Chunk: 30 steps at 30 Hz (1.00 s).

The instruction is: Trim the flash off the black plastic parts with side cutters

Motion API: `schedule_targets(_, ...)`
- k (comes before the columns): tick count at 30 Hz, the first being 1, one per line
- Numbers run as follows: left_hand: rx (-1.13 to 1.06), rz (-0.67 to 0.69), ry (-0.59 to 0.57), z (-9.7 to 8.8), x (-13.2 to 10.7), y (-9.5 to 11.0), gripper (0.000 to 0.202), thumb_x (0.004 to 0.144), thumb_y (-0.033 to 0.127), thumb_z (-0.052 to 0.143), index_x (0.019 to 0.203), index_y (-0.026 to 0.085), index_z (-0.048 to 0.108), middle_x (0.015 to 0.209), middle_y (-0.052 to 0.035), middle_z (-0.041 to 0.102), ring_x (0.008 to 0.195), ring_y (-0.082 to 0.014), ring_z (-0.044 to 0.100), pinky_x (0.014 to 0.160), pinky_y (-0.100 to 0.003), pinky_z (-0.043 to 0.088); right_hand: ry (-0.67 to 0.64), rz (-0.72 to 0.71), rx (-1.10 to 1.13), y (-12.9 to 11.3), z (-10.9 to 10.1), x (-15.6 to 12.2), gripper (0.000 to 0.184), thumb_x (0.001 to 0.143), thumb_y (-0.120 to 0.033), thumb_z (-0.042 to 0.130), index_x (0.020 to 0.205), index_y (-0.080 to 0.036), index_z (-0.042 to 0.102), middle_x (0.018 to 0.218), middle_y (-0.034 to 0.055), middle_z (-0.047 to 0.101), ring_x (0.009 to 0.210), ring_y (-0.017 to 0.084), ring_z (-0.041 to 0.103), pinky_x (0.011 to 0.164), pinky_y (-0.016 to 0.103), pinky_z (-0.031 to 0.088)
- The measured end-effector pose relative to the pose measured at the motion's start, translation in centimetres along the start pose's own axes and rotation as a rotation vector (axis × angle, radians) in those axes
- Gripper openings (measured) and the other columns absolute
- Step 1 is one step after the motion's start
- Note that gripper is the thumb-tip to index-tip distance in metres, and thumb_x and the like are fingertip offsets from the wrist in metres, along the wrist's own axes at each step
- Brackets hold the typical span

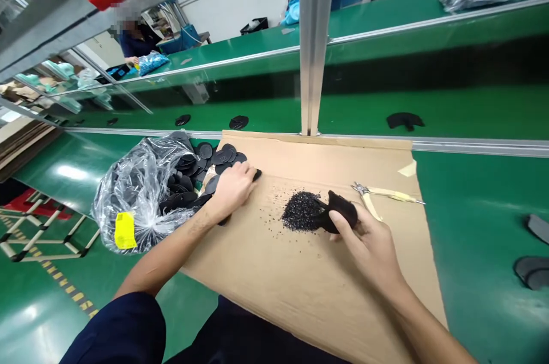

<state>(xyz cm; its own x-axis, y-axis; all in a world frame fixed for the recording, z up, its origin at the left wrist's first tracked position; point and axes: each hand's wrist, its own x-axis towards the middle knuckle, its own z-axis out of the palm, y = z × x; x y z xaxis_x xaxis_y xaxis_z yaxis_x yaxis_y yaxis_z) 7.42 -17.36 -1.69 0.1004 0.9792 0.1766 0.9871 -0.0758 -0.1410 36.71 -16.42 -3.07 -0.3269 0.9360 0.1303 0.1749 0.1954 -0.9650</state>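
Observation:
My left hand (231,188) rests palm down on a heap of black flat parts (201,167) spilling from a clear plastic bag (137,192), fingers curled over one black part at the cardboard's left side. My right hand (369,241) pinches a black rubbery part (341,210) just right of a pile of small black trimmings (300,211) on the cardboard sheet (300,284).
Cutting pliers with cream handles (381,194) lie on the cardboard behind my right hand. A metal post (315,44) rises at the cardboard's far edge. Loose black parts (405,120) sit on the green conveyor; more (534,270) lie at the right. Another person (132,38) works far left.

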Motion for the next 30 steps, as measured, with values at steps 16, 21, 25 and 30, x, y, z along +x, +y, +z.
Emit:
schedule_targets(16, -0.946, 0.444, 0.44, -0.7, -2.4, 7.7, 0.027, 0.093, 0.004, 0.055, 0.112, 0.017, 0.068, 0.103, -0.0091, 0.072, 0.093, -0.0136, 0.07, 0.078, -0.023, 0.058, -0.205, 0.367, 0.495, -0.2, 0.5, -0.1, 0.039, 0.077, -0.055, 0.079, 0.088, -0.019, 0.073, 0.075, 0.0015, 0.073, 0.066, 0.017, 0.069, 0.06, 0.028, 0.06)
schedule_targets(21, -0.918, 0.426, 0.494, 0.9, -2.6, 8.1, 0.03, 0.091, 0.001, 0.055, 0.114, 0.018, 0.068, 0.106, -0.0091, 0.071, 0.096, -0.0139, 0.07, 0.081, -0.025, 0.06, -0.219, 0.4, 0.547, -0.4, 0.6, -0.2, 0.044, 0.071, -0.05, 0.085, 0.1, -0.02, 0.074, 0.085, 0.0007, 0.074, 0.071, 0.014, 0.067, 0.066, 0.027, 0.061)
schedule_targets(25, -0.805, 0.395, 0.561, 0.8, -2.9, 7.9, 0.028, 0.09, 0.002, 0.058, 0.112, 0.017, 0.068, 0.105, -0.0093, 0.07, 0.094, -0.0142, 0.07, 0.081, -0.025, 0.061, -0.199, 0.417, 0.531, -0.1, 0.7, -0.2, 0.043, 0.071, -0.051, 0.086, 0.096, -0.019, 0.073, 0.081, 0.0004, 0.072, 0.07, 0.014, 0.066, 0.066, 0.027, 0.06)
schedule_targets(30, -0.8, 0.413, 0.518, 0.9, -3.2, 8.0, 0.028, 0.09, 0.002, 0.059, 0.113, 0.015, 0.068, 0.104, -0.0108, 0.07, 0.093, -0.016, 0.07, 0.078, -0.027, 0.061, -0.178, 0.438, 0.526, 0.1, 0.9, -0.2, 0.042, 0.067, -0.051, 0.087, 0.089, -0.019, 0.07, 0.076, -0.0014, 0.067, 0.067, 0.013, 0.062, 0.063, 0.025, 0.057)
